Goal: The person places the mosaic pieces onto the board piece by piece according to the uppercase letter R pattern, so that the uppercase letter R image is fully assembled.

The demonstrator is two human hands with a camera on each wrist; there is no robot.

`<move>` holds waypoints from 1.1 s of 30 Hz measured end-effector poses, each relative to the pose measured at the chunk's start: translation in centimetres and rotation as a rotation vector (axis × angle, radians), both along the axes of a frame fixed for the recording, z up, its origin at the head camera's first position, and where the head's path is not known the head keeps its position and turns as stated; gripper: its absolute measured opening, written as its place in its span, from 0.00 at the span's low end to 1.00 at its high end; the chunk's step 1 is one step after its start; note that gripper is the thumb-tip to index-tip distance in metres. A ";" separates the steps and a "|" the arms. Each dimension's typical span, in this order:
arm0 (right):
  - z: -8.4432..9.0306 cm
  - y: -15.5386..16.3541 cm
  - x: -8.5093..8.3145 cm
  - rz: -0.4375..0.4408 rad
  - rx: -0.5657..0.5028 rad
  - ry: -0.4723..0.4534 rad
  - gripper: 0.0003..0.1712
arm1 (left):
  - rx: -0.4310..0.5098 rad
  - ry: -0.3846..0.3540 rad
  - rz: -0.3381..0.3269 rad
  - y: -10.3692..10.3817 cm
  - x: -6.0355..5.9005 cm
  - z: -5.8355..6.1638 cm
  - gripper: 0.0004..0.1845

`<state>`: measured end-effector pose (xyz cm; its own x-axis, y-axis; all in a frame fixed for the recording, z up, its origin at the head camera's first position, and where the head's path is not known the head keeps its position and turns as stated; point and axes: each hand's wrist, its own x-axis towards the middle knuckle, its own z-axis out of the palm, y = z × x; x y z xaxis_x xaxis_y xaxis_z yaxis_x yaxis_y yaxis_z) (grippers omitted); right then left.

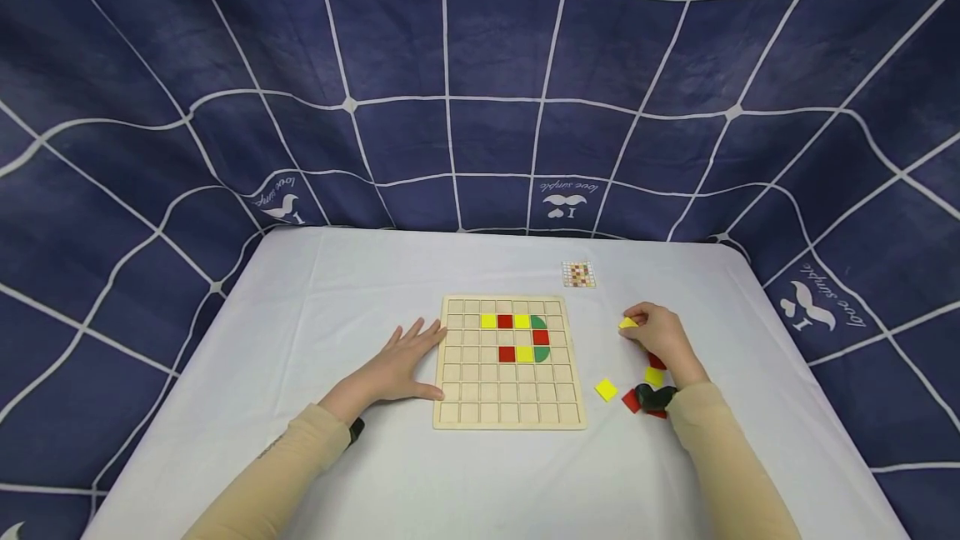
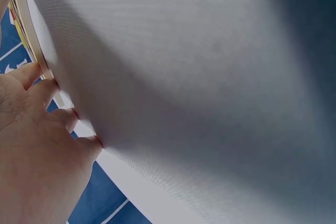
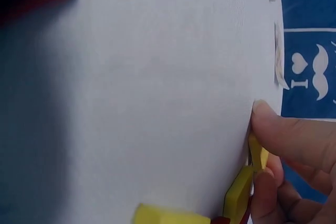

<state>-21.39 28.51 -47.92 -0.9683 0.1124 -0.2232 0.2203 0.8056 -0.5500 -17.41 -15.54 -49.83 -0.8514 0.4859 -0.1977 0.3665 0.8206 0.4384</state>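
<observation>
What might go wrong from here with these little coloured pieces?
The right hand pinches a small yellow piece, which might slip and drop.
The left hand touches the edge of the wooden board; a push there might jostle the placed pieces.
Loose pieces lie around the right wrist, so a careless sweep could scatter them.

On one board (image 1: 488, 392) — three yellow squares (image 1: 524, 354), three red squares (image 1: 506, 354) (plus two green quarter-circles (image 1: 541, 353)).

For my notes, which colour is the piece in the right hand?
The piece is yellow; best seen from right wrist.
</observation>
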 end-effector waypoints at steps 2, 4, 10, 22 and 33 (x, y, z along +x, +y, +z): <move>0.0 -0.1 0.1 -0.005 0.003 -0.001 0.21 | 0.000 0.001 0.000 0.0 0.0 0.0 0.61; 0.0 -0.2 0.1 -0.005 0.002 0.009 0.20 | -0.002 -0.003 0.002 0.0 0.0 0.0 0.61; -0.2 -1.1 0.4 -0.017 -0.034 0.073 0.14 | -0.014 -0.019 0.009 0.0 0.1 0.2 0.61; 1.0 -6.8 0.3 0.022 -0.311 0.113 0.16 | -0.014 -0.011 0.013 0.1 0.0 -0.1 0.62; 0.4 -14.7 1.6 0.201 -0.404 0.095 0.10 | -0.011 -0.016 0.018 0.0 0.0 -0.1 0.62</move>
<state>-19.74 13.80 -47.51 -0.9803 -0.1574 -0.1195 0.0149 0.5441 -0.8389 -17.45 -15.52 -49.94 -0.8567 0.4680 -0.2169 0.3443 0.8319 0.4352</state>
